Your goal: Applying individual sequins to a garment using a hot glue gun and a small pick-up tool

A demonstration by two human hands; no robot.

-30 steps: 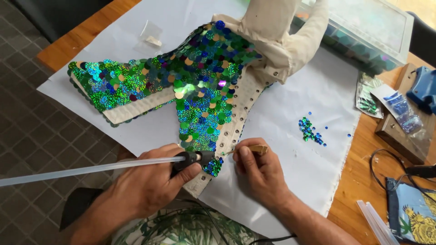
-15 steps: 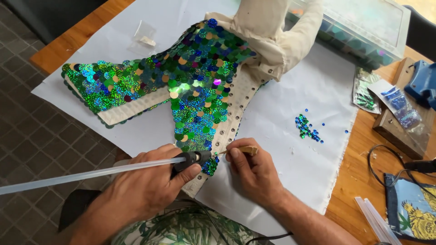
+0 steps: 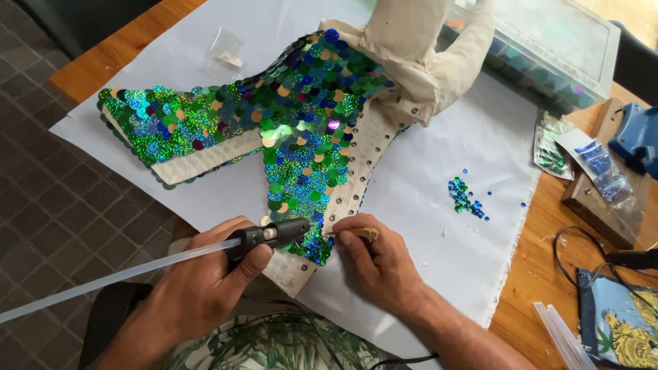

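- Green and blue sequins cover the fabric fish tail (image 3: pixel 288 137), lying mid-table on white paper (image 3: pixel 439 205).
- Left hand (image 3: pixel 205 288) clenches the black glue gun (image 3: pixel 267 236), nozzle at the tail's near tip.
- Right hand (image 3: pixel 377 264) pinches a small wooden stick (image 3: pixel 363 233) beside it.

Single head view, looking steeply down, close over table (image 3: pixel 541 274)

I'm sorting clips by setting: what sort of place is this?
Probably a home craft table rather than a factory. The left hand holds a glue gun at a sequin-covered fabric piece on white paper, with loose sequins and a clear storage box on a wooden table.
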